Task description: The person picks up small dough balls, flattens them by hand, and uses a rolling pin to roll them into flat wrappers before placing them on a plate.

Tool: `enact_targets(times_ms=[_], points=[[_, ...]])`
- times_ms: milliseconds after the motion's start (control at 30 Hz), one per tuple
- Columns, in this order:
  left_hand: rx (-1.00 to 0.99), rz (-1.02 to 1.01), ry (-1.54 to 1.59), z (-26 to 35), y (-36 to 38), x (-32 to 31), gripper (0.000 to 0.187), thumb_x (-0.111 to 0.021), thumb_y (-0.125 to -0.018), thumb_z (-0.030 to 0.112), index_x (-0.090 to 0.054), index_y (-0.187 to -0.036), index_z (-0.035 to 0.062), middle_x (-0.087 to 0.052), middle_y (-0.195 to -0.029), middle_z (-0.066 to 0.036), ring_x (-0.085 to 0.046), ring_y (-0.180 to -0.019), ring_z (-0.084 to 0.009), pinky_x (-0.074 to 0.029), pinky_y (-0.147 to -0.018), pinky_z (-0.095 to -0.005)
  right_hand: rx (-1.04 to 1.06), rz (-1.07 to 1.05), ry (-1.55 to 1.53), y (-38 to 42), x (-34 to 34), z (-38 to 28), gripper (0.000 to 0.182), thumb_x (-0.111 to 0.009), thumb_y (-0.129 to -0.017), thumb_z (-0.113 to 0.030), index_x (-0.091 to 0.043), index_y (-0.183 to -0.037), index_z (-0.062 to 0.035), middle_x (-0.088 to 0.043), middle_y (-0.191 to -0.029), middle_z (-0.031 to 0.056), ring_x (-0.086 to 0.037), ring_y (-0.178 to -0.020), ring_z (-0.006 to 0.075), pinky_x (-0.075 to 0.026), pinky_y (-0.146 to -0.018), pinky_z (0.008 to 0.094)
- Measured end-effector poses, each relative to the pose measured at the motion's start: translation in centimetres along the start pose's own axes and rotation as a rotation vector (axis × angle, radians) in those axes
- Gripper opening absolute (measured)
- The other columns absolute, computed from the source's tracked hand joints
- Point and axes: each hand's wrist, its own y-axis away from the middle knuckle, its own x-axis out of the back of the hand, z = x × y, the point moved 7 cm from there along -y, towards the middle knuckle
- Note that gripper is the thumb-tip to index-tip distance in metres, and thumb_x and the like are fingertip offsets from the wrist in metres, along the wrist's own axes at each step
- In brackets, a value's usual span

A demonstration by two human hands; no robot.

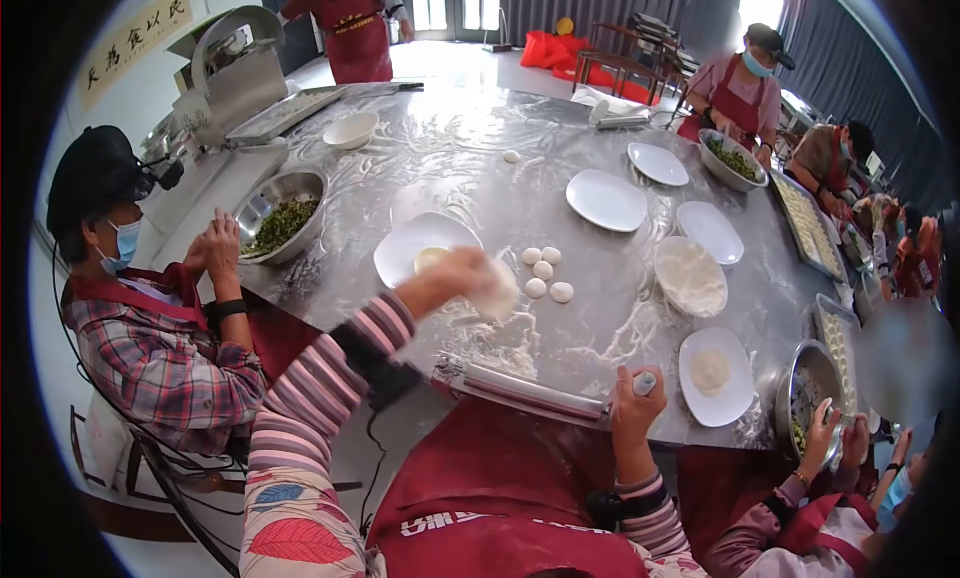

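My left hand (pixel 448 280) is closed on the edge of a thin, round dough wrapper (pixel 497 296), which looks blurred by motion. It is beside a white plate (pixel 398 250), where part of another pale wrapper shows behind my fingers. My right hand (pixel 637 403) wraps round the handle of a metal rolling pin (pixel 535 391), lying along the table's near edge. Several small dough rounds (pixel 543 270) sit ahead, between my two hands. Off to the right, a flat wrapper (pixel 710 372) rests on a white plate (pixel 715 408).
Flour streaks the metal table (pixel 450 148). A co-worker on the left is at a steel bowl of green filling (pixel 283 216); another steel bowl (pixel 812 378) stands at right near other hands. White plates (pixel 607 200), a floury bowl (pixel 690 278) and dumpling trays (pixel 808 223) occupy the right.
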Motion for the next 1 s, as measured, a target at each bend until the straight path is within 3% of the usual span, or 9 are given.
enact_targets(times_ms=[33,100,200,300,400,600,700,767,1000], points=[[0.038,0.151,-0.418,1.0,-0.1,3.8,0.03,-0.069,-0.075,0.018,-0.057,-0.093,-0.0026,-0.059,-0.085,-0.01,-0.056,-0.076,-0.0162,-0.046,-0.067,-0.0308,-0.003,0.006,-0.006,-0.2,-0.1,0.0,0.019,-0.066,-0.074,0.001,-0.048,-0.07,-0.0037,-0.045,-0.057,0.0036,-0.043,-0.05,0.0094,-0.036,-0.047,0.0246],[0.051,0.522,-0.547,-3.1,-2.0,11.6,0.029,-0.069,-0.073,0.014,-0.056,-0.094,-0.0021,-0.061,-0.084,-0.013,-0.058,-0.076,-0.0197,-0.046,-0.069,-0.0332,0.037,-0.001,0.012,-0.6,-0.4,0.1,0.019,-0.066,-0.074,0.001,-0.048,-0.071,-0.0038,-0.046,-0.058,0.0039,-0.043,-0.051,0.0101,-0.037,-0.048,0.0247],[0.035,0.785,-0.636,-1.9,-0.8,12.2,0.022,-0.066,-0.071,0.019,-0.061,-0.083,0.0015,-0.062,-0.08,-0.018,-0.061,-0.079,-0.0306,-0.048,-0.07,-0.0367,0.027,0.012,-0.039,-0.6,-0.2,0.8,0.019,-0.066,-0.073,0.002,-0.048,-0.071,-0.0038,-0.047,-0.058,0.0044,-0.044,-0.051,0.0105,-0.037,-0.049,0.025],[-0.17,0.451,-0.719,-0.9,-4.5,3.9,0.017,-0.061,-0.073,0.01,-0.061,-0.088,0.0023,-0.063,-0.082,-0.015,-0.061,-0.078,-0.0255,-0.047,-0.07,-0.0344,0.044,0.009,0.005,-0.4,-0.1,0.4,0.019,-0.066,-0.073,0.002,-0.048,-0.071,-0.004,-0.047,-0.058,0.0049,-0.044,-0.051,0.011,-0.038,-0.049,0.0254],[-0.444,0.155,-0.698,2.0,-5.7,-6.0,0.022,-0.058,-0.076,0.011,-0.059,-0.097,0.0047,-0.058,-0.097,-0.015,-0.057,-0.087,-0.0307,-0.047,-0.072,-0.0378,0.024,0.003,0.004,-0.5,-0.1,0.5,0.019,-0.066,-0.073,0.003,-0.048,-0.07,-0.0042,-0.047,-0.058,0.0049,-0.044,-0.051,0.011,-0.038,-0.049,0.0252],[-0.369,-0.007,-1.058,2.8,-7.3,-14.0,0.022,-0.056,-0.073,0.009,-0.062,-0.095,0.005,-0.059,-0.1,-0.019,-0.059,-0.091,-0.0328,-0.049,-0.075,-0.0407,0.051,0.018,0.041,0.0,0.1,-0.4,0.02,-0.067,-0.073,0.001,-0.049,-0.071,-0.0049,-0.046,-0.056,0.004,-0.044,-0.049,0.0107,-0.038,-0.047,0.0254],[-0.289,-0.129,-1.098,1.9,-6.0,-14.8,0.016,-0.062,-0.073,0.013,-0.062,-0.088,0.0054,-0.061,-0.088,-0.012,-0.06,-0.083,-0.0256,-0.049,-0.068,-0.0355,0.021,0.012,0.05,0.4,0.4,0.0,0.02,-0.068,-0.072,0.0,-0.049,-0.071,-0.0053,-0.046,-0.055,0.0039,-0.045,-0.048,0.0106,-0.038,-0.046,0.026],[-0.047,-0.313,-0.652,0.8,-4.2,-15.1,0.014,-0.066,-0.072,0.015,-0.063,-0.079,0.0028,-0.062,-0.073,-0.011,-0.061,-0.069,-0.0201,-0.047,-0.061,-0.033,-0.006,-0.031,0.055,-0.2,0.1,-0.2,0.02,-0.068,-0.072,-0.002,-0.049,-0.071,-0.0053,-0.046,-0.053,0.0042,-0.045,-0.047,0.0109,-0.038,-0.045,0.0272],[0.031,-0.229,-0.399,-1.7,-2.9,-15.3,0.018,-0.067,-0.073,0.017,-0.063,-0.077,-0.0002,-0.062,-0.066,-0.012,-0.059,-0.063,-0.0187,-0.046,-0.058,-0.0318,0.275,0.022,0.176,-6.0,-4.1,-2.8,0.021,-0.069,-0.071,-0.004,-0.049,-0.07,-0.0049,-0.048,-0.051,0.0092,-0.048,-0.043,0.0172,-0.039,-0.043,0.0319]])
